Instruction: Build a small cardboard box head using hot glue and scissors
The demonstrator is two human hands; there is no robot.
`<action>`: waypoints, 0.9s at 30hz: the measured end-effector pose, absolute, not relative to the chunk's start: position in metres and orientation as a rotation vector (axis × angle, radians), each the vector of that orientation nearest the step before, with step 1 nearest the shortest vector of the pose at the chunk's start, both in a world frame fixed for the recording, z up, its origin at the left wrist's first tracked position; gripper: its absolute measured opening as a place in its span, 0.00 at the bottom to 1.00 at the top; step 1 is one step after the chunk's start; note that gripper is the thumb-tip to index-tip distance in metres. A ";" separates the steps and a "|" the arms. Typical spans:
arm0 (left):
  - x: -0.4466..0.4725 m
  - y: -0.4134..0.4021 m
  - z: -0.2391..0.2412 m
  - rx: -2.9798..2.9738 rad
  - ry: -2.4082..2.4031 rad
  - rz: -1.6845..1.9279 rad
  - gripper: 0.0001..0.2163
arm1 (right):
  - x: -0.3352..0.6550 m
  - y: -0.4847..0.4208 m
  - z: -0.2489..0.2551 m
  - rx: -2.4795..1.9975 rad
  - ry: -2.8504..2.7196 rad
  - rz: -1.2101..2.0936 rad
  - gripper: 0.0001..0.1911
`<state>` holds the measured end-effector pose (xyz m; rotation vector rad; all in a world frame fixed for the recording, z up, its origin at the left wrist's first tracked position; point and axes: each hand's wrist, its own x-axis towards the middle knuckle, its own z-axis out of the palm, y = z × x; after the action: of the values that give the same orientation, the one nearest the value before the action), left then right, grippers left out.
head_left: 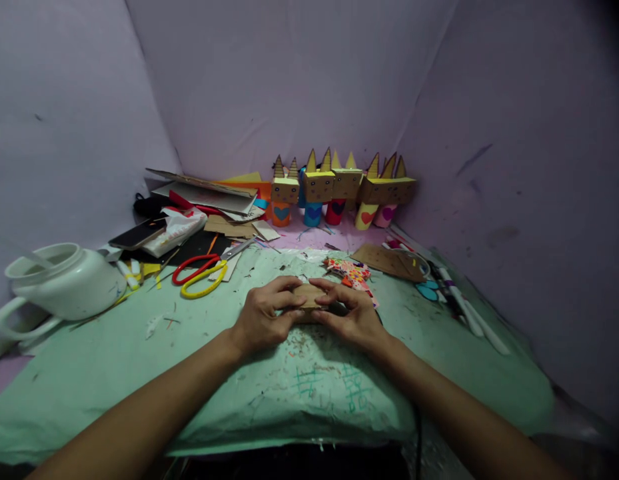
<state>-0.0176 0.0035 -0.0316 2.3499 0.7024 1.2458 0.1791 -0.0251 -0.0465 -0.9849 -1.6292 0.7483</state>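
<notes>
A small brown cardboard box (308,297) sits between my two hands, low over the green table cover (229,380). My left hand (269,313) grips its left side, thumb below and fingers above. On the right side, my right hand (352,312) holds it in the same way, fingers along the top and thumb at the near face. The fingers hide much of the box. Just beyond my right hand lies a piece of colourful patterned paper (350,272). Scissors with red and yellow handles (205,273) rest open, left of and beyond my left hand.
A white teapot-shaped pot (69,283) stands at the left. Cardboard and paper sheets (214,197) are piled behind the scissors. Several cardboard-headed figures with pointed ears (319,190) line the back wall. Markers (469,310) and a flat cardboard piece (392,261) lie at the right.
</notes>
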 end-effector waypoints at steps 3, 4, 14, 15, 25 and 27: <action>-0.017 0.004 -0.033 2.346 0.700 1.253 0.04 | 0.181 -0.023 -0.046 -0.983 -1.611 0.809 0.07; -0.017 0.005 -0.033 2.347 0.708 1.247 0.04 | 0.181 -0.023 -0.046 -0.987 -1.605 0.825 0.08; -0.018 0.003 -0.029 2.368 0.766 1.159 0.13 | 0.181 -0.023 -0.044 -1.014 -1.568 0.854 0.08; -0.018 0.003 -0.030 2.369 0.762 1.163 0.13 | 0.181 -0.023 -0.045 -1.006 -1.568 0.850 0.08; -0.017 0.001 -0.024 2.516 0.826 1.101 0.07 | 0.181 -0.024 -0.042 -0.961 -1.687 0.702 0.07; -0.018 0.000 -0.023 2.516 0.835 1.080 0.07 | 0.181 -0.025 -0.040 -0.966 -1.721 0.678 0.07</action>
<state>-0.0178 0.0004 -0.0231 2.5163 0.8354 1.0796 0.1808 -0.0247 -0.0398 -0.9656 -1.7214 0.6778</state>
